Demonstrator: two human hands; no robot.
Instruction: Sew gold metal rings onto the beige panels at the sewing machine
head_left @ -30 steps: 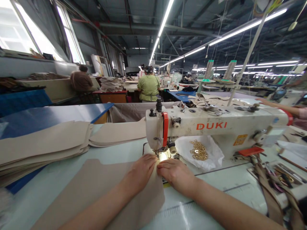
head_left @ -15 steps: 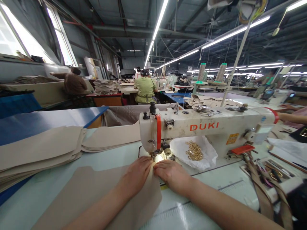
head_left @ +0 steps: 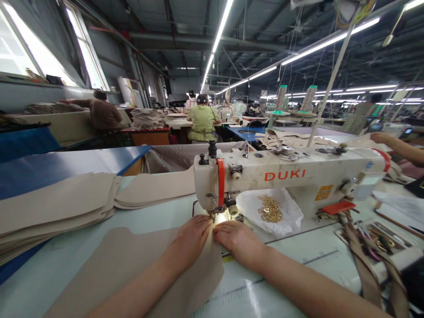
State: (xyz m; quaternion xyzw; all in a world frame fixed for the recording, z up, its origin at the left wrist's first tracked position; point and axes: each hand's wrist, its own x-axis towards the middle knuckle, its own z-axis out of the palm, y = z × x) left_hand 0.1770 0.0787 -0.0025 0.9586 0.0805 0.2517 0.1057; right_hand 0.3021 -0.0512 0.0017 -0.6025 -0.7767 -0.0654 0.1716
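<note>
"Where is the beige piece?"

"It lies flat on the tabletop [head_left: 258, 298], stretching from the needle area back past the near edge of the view, on the left side. Its right-hand edge runs up under the head of the sewing machine [head_left: 324, 165]."

"And the hands?"

"Both are at the lit needle area. The left hand [head_left: 194, 236] lies palm down on the beige piece [head_left: 122, 256], fingers together and slightly bent. The right hand [head_left: 236, 240] has its fingers curled in at the piece's edge. I can't tell whether either one pinches the material; the undersides are hidden."

"How would you handle this well?"

"Light, even pressure, I'd say: left fingers smoothing, right fingers steering the edge, without tugging. The fingertips look very near the needle, so I'd guard those first. The broad part should slide freely too; a forearm leaning on it could drag it askew."

"Anything in the way?"

"One stack of cut pieces [head_left: 56, 196] sits at the left edge, another stack [head_left: 155, 187] along the far edge, just left of the machine. Gold rings [head_left: 270, 209] lie on white plastic [head_left: 293, 223] under the arm. Straps [head_left: 367, 265] hang near the right edge, apart from the work."
</note>
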